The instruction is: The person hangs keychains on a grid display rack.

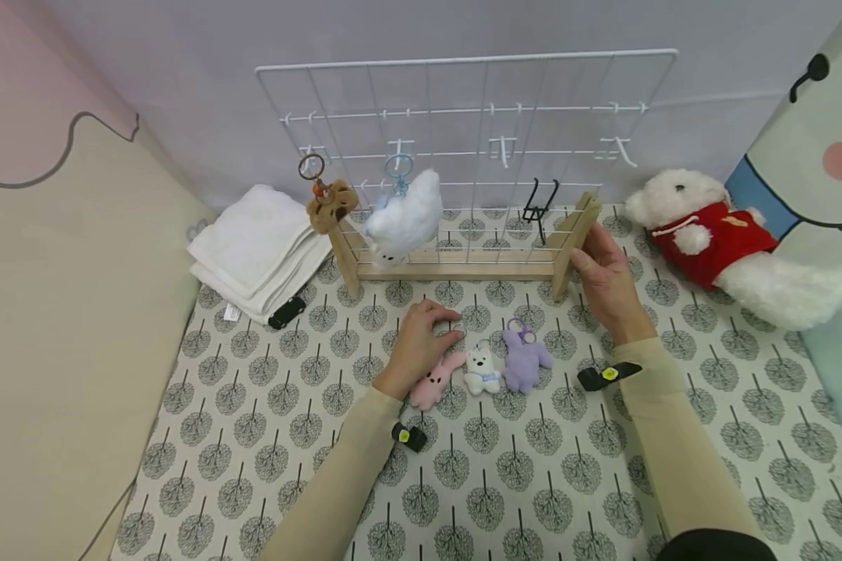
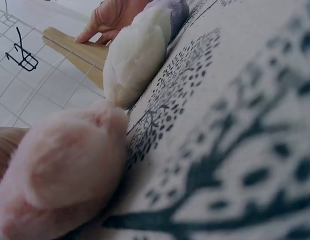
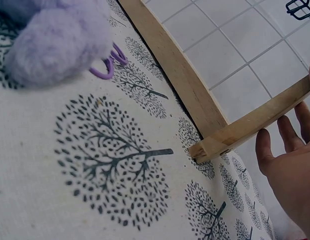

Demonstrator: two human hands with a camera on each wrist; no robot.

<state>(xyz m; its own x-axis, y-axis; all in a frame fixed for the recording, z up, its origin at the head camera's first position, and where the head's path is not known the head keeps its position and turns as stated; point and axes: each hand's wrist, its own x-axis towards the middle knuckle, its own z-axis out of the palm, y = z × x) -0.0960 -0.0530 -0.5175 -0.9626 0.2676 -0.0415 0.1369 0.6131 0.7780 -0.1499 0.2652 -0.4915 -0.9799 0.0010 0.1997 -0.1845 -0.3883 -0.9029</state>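
Observation:
My right hand [image 1: 609, 284] grips the right wooden post [image 1: 574, 241] of a white wire rack [image 1: 463, 187], thumb in front and fingers around its outer side. My left hand [image 1: 421, 339] hovers low over the table by a pink bunny plush keychain [image 1: 429, 386], with thumb and forefinger parted near its ring. Beside it lie a small white plush keychain [image 1: 482, 370] and a purple plush keychain [image 1: 525, 360] with a purple ring [image 3: 106, 70]. In the left wrist view the pink plush [image 2: 65, 170] hides most of the left hand.
From rack hooks hang a brown plush keychain [image 1: 332, 206] and a larger white one [image 1: 407, 218]. A black wire holder [image 1: 539, 209] sits on the rack's right. Folded white towels [image 1: 256, 245] are at left, a black object [image 1: 287, 312] beside them. A white plush in red [image 1: 716, 241] lies right.

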